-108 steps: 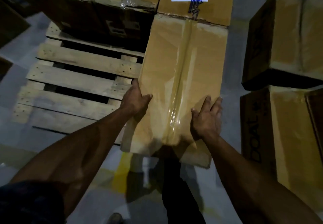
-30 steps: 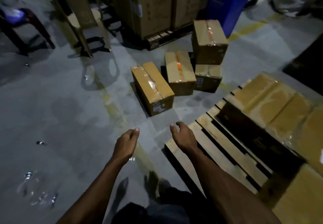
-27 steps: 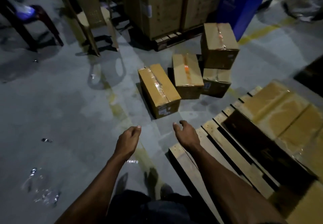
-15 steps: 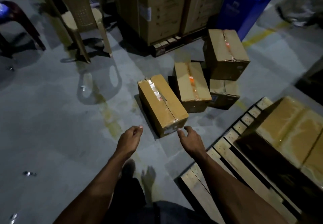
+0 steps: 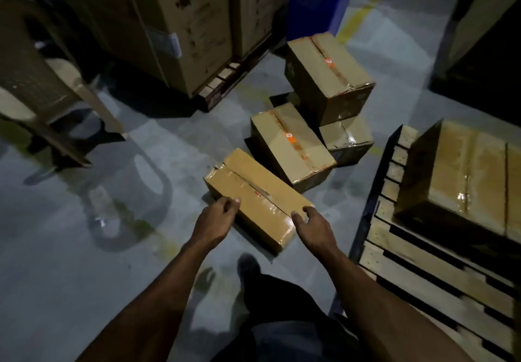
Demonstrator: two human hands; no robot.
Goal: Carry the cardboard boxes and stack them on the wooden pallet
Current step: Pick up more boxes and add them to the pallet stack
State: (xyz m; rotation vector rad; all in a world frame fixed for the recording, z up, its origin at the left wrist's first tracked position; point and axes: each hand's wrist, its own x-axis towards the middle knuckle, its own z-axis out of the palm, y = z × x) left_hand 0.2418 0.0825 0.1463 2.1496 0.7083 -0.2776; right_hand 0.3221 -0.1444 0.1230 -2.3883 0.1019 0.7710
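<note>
A: How are the hands placed?

B: The left hand [image 5: 217, 220] and right hand [image 5: 313, 227] are held apart, fingers curled, empty, at the near end of the nearest box [image 5: 255, 196] on the floor [image 5: 70, 248].

A: Its long axis?

B: Directed away and leftward; the wooden pallet [image 5: 423, 271] lies to the right. Half a second ago, the hands were short of the box.

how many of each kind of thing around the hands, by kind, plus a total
small cardboard boxes on the floor: 4
wooden pallet: 1
plastic chair: 1
blue bin: 1
total: 7
</note>
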